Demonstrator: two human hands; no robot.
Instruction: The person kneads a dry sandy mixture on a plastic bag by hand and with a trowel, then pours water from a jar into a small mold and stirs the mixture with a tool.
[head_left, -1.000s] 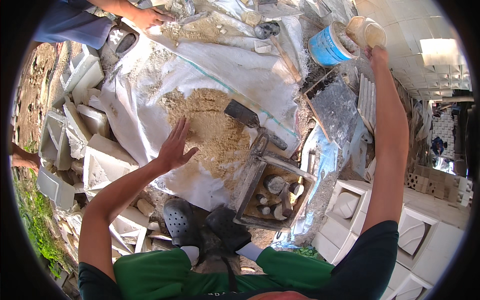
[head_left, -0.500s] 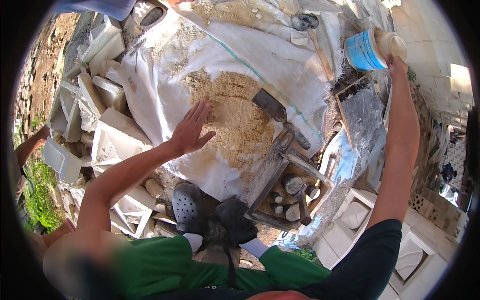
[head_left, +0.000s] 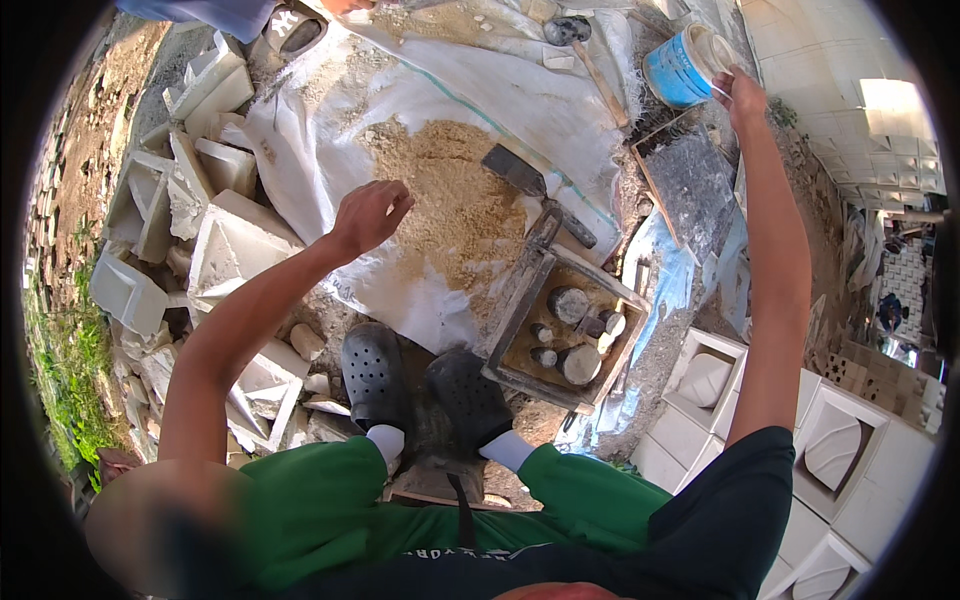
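Observation:
My left hand [head_left: 370,217], its fingers curled in, hovers over the left edge of a heap of sandy powder [head_left: 440,190] on a white woven sheet [head_left: 330,150]. No object shows in it. At the far right my right hand [head_left: 742,97] grips the rim or handle of a blue-and-white bucket [head_left: 676,74]; the fingers hide exactly which part. Right of the powder lies a dark flat-bladed trowel [head_left: 515,168]. Nearer me, a wooden box mould [head_left: 515,370] holds several round plugs [head_left: 578,364].
Broken white cast blocks [head_left: 235,265] are piled on the left. A mallet [head_left: 600,85] lies beyond the trowel, near a dark board [head_left: 690,185]. White relief blocks [head_left: 705,380] stand at right. Another person's hand [head_left: 345,4] and shoe [head_left: 297,32] show at the top.
My left hand has gone from flat and spread to curled. The bucket has turned more upright, and my right hand has shifted left in the picture with it. The view has shifted slightly.

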